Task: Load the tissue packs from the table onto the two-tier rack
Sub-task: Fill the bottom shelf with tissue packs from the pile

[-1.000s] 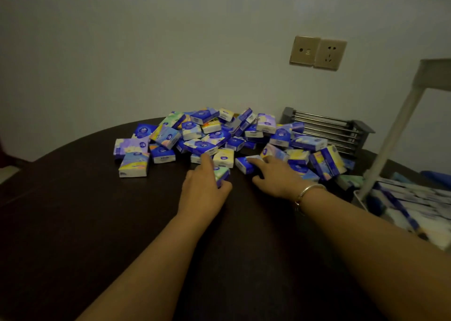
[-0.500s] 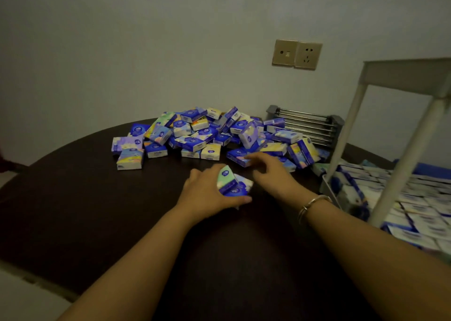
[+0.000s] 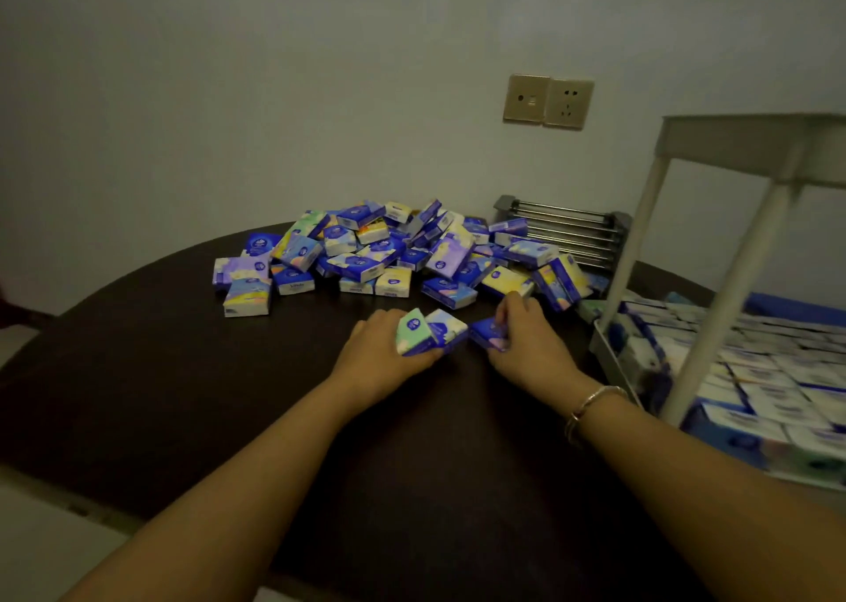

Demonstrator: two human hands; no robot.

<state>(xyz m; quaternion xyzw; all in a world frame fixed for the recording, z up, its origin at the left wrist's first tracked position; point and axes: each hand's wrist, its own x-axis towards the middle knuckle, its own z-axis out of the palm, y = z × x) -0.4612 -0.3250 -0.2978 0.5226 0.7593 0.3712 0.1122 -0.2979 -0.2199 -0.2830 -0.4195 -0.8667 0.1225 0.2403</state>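
A heap of small tissue packs (image 3: 393,253), mostly blue, purple and yellow, lies at the far side of the dark round table (image 3: 183,372). My left hand (image 3: 384,349) grips two packs (image 3: 430,331), one green and one white-and-blue, just in front of the heap. Close beside it, my right hand (image 3: 526,336) holds a blue pack (image 3: 487,333). The white two-tier rack (image 3: 714,326) stands at the right; its lower tier is filled with rows of packs, and its upper tier shows only from below.
A grey metal rack with bars (image 3: 572,230) stands behind the heap against the wall. A wall socket plate (image 3: 547,102) sits above it. The table's near-left edge (image 3: 91,514) drops to a pale floor.
My left hand picked up packs from the heap's edge and drew them toward me. My right hand took a blue pack and pulled back beside it. The view swung right, showing more of the rack.
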